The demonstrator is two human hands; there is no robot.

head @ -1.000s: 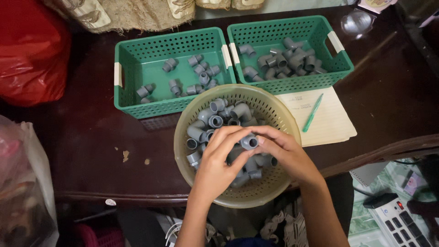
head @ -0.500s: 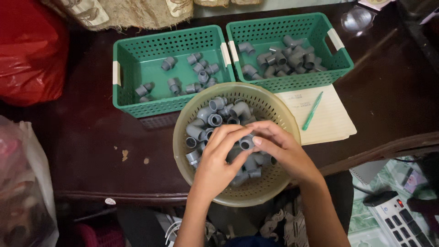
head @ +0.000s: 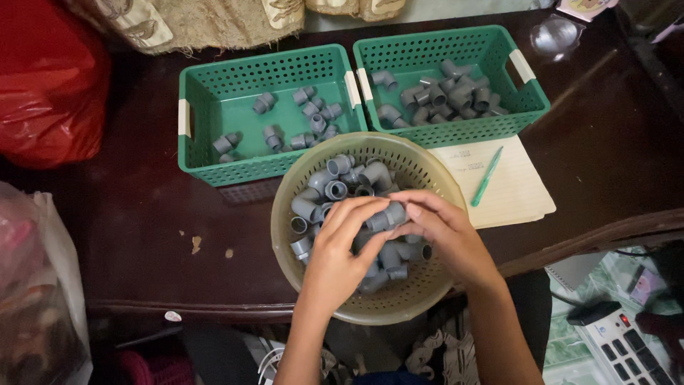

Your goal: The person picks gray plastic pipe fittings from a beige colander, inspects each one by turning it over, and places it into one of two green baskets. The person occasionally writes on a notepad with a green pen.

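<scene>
Now lifted slightly above the round basket [head: 292, 246] versus 1 s ago: 1 grey pipe fitting [head: 385, 218], seemingly clamped between left hand [head: 340, 253] and right hand [head: 445, 235] grips.

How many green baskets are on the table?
2. One green basket sits at the left, the other at the right, side by side behind the round tan basket. Both hold grey pipe pieces. None seems hidden.
</scene>
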